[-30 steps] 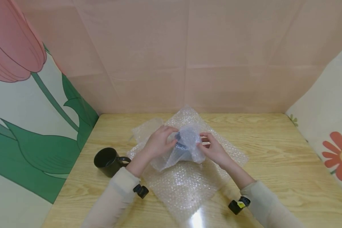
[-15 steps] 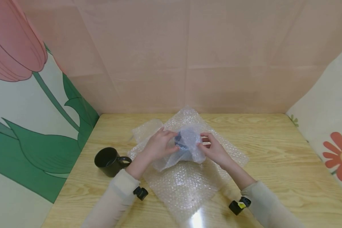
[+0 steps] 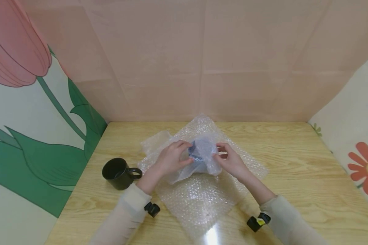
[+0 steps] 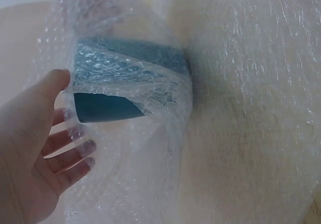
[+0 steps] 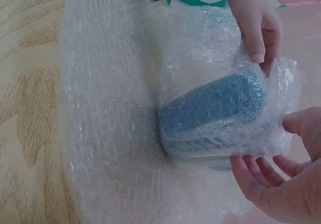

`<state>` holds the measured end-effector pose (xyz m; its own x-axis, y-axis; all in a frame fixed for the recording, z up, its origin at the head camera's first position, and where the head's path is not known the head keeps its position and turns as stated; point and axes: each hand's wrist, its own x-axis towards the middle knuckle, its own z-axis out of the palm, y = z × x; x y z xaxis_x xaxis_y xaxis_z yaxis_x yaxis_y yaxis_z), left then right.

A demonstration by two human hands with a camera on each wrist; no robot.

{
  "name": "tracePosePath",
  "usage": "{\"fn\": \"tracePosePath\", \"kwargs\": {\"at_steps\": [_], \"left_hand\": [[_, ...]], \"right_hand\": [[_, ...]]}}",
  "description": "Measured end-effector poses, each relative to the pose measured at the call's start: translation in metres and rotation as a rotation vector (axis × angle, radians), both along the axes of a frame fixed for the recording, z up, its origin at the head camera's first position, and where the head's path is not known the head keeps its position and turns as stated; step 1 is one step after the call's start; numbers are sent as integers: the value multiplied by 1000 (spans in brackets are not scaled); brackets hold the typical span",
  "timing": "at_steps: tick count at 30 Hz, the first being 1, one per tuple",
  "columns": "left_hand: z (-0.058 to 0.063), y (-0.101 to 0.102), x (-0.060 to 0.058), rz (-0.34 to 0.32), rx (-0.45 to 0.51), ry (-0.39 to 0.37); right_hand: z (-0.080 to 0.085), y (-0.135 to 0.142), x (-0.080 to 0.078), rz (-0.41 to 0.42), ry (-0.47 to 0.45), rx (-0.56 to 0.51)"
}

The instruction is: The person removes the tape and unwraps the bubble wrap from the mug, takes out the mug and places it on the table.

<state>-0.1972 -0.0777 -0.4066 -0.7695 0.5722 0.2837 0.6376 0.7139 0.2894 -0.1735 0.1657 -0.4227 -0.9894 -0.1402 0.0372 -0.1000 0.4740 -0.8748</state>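
In the middle of the table, a teal-blue cup (image 4: 108, 107) lies on its side, partly covered by bubble wrap (image 3: 210, 151). Part of its surface shows bare in the left wrist view; the rest is seen blurred through the bubbles. My left hand (image 3: 171, 158) holds the wrap at the cup's left end, thumb near the edge and fingers spread behind the plastic. From the other side, my right hand (image 3: 231, 162) grips the wrap between thumb and fingers. A large bubble wrap sheet (image 3: 199, 197) is spread flat under the cup.
A black mug (image 3: 118, 175) stands upright left of the sheet, its handle close to my left forearm. A flat loose piece of wrap (image 3: 155, 141) lies at the back left. The wooden table (image 3: 294, 163) ends at a pink backdrop (image 3: 199, 68).
My left hand's fingers have shifted slightly along the wrap, and the loose flap behind that hand has sunk lower. The right hand and the cup have barely moved.
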Motion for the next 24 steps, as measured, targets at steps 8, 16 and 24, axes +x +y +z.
{"fn": "tracePosePath", "kwargs": {"at_steps": [8,16,24], "left_hand": [[-5,2,0,25,16,-23],[-9,4,2,50,67,-35],[-10,5,3,61,103,-52]], "right_hand": [[2,-4,0,-22,157,73],[6,-7,3,-59,314,144],[12,-12,8,-37,305,121]]}}
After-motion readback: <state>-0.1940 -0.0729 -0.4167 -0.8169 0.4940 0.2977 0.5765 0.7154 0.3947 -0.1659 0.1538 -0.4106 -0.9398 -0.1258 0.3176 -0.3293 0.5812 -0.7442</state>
